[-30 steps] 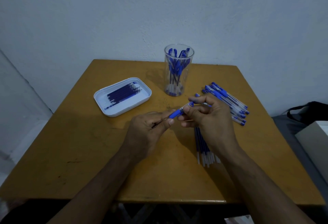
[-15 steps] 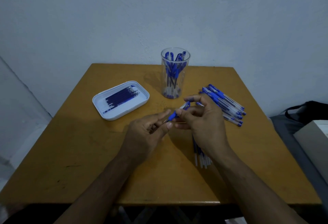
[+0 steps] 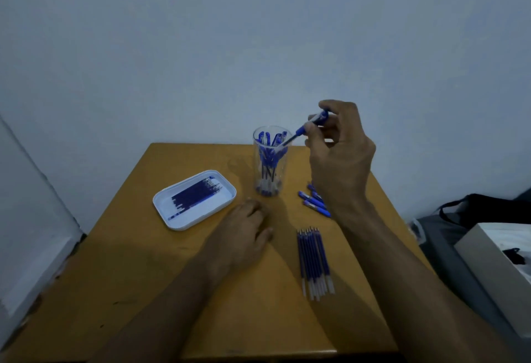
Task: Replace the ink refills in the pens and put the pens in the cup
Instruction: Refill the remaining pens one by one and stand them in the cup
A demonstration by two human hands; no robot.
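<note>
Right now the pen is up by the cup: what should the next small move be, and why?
Probably lower the pen tip-first into the cup and let go. The right hand pinches it tilted, its tip just over the rim, and the cup already stands upright with other pens in it. The left hand rests flat on the table, so nothing blocks the way.

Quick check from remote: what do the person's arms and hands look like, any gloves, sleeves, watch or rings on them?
Both are bare. The left hand and right hand wear no gloves, and no rings show. Both forearms are uncovered to the frame's bottom edge, with no sleeve, watch or band in view. The dim light could hide small details.
</note>
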